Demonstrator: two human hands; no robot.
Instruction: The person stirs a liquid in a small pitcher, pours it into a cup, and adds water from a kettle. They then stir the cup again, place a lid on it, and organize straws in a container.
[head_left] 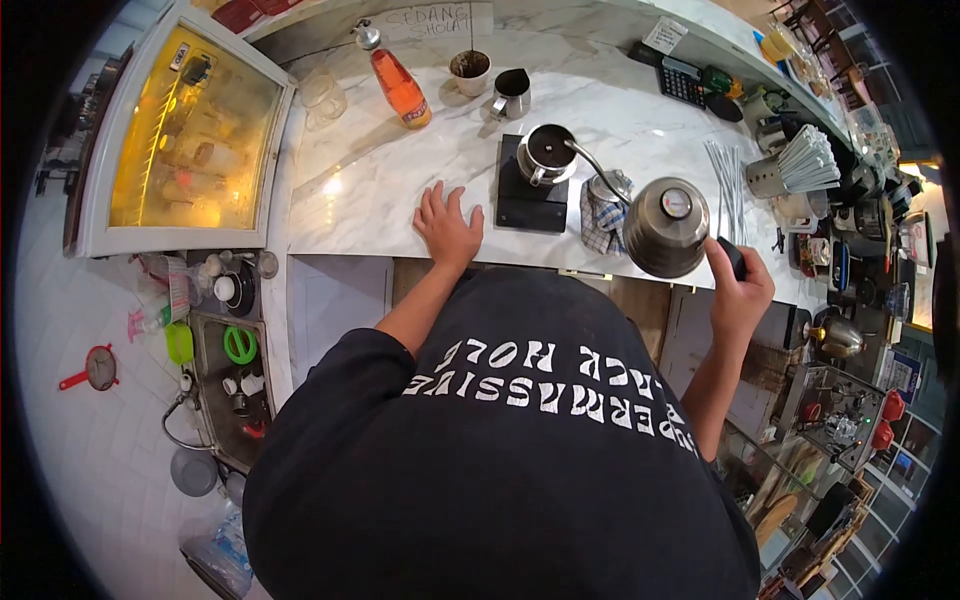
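Observation:
My right hand [742, 288] is wrapped round the black handle of a steel gooseneck kettle [665, 240]. The kettle's thin spout reaches left to the rim of a metal coffee dripper [549, 147] with dark contents. Whether water flows from the tip is too small to tell. Under the dripper lies a black scale [531, 213]. My left hand [447, 228] rests flat on the marble counter [360, 215], fingers spread, left of the scale and holding nothing. Between scale and kettle lies a checked cloth [602, 222], with a glass-like lidded vessel [609, 186] beside it.
Behind the scale stand a steel milk pitcher [512, 93], a white cup [470, 72] and an orange bottle [400, 88]. Clear glasses [323, 98] are at the left. A holder of straws [800, 165] and a calculator [682, 82] sit right. A lit glass-door cabinet [190, 140] borders the counter.

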